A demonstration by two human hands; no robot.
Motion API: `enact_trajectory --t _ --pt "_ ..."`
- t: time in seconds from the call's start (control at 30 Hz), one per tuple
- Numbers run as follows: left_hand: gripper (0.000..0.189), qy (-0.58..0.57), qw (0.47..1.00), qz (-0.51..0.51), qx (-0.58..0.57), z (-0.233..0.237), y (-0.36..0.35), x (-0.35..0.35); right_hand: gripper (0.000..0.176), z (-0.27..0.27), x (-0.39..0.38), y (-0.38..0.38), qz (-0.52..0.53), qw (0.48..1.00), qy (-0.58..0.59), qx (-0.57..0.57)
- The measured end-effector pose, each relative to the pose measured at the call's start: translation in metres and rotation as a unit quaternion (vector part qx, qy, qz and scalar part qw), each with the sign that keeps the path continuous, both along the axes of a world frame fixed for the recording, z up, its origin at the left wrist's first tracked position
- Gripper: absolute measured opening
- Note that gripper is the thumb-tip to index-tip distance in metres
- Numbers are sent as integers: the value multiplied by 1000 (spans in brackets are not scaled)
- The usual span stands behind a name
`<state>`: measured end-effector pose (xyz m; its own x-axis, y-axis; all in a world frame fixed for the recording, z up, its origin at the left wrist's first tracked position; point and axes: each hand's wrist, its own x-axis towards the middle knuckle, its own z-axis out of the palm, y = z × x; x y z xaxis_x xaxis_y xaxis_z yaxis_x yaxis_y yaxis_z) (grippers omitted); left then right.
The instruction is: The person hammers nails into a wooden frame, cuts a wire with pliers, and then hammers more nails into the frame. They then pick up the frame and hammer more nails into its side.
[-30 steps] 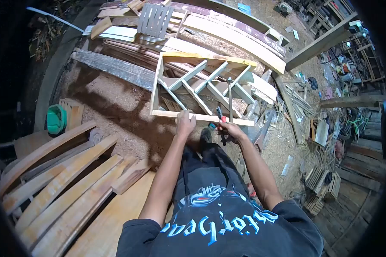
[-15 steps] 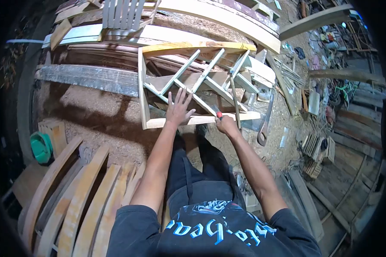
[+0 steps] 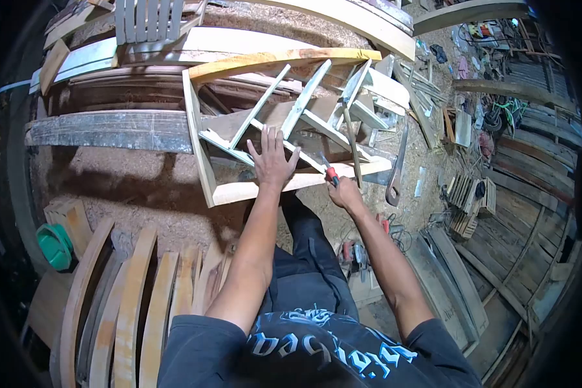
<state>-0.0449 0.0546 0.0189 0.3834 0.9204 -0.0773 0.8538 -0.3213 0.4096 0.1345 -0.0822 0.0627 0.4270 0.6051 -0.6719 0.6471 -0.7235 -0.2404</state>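
Note:
A wooden frame (image 3: pixel 252 189) with a curved far rail and crossing diagonal slats (image 3: pixel 307 97) lies in front of me. My left hand (image 3: pixel 275 161) rests flat on it, fingers spread over a diagonal slat and the palm by the near rail. At the near rail's right part, my right hand (image 3: pixel 346 193) is closed around a red-and-black-handled tool (image 3: pixel 332 173). Its short grey tip points away from me, at the lower end of a slat. A thin dark stick (image 3: pixel 350 139) crosses the frame just right of that hand.
A handsaw (image 3: pixel 398 171) lies right of the frame. Long boards (image 3: pixel 110 129) extend beneath and behind it. Curved wooden pieces (image 3: pixel 129 304) stand at my lower left, near a green container (image 3: pixel 54 247). Power tools (image 3: pixel 359 253) sit on the ground by my right leg.
The frame has turned slightly, its left end coming nearer to me. My left hand sits a little further right along the slats. My right hand keeps hold of the red-and-black-handled tool.

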Motion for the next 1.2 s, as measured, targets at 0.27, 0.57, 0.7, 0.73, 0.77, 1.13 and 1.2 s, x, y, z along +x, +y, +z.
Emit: enact_trajectory --t 0.27,0.57,0.7,0.73,0.77,1.13,1.2 --pt "66 56 998 14 -8 0 -2 5 51 15 31 17 -179 941 246 -145" --pt "67 14 999 16 29 -4 -3 4 43 30 35 27 -398 761 480 -179" --pt "66 10 999 13 33 -3 -1 5 55 15 40 18 -443 675 563 -178" --pt "66 5 999 13 35 -3 -1 5 57 12 34 12 -487 651 566 -136" --pt "67 1 999 14 36 -4 -2 5 60 9 28 5 -528 625 567 -95" --pt "69 -8 999 14 43 -8 0 4 37 9 -31 11 -599 327 726 86" --pt "69 -11 999 15 44 -8 -2 4 43 8 -45 18 -624 328 687 176"
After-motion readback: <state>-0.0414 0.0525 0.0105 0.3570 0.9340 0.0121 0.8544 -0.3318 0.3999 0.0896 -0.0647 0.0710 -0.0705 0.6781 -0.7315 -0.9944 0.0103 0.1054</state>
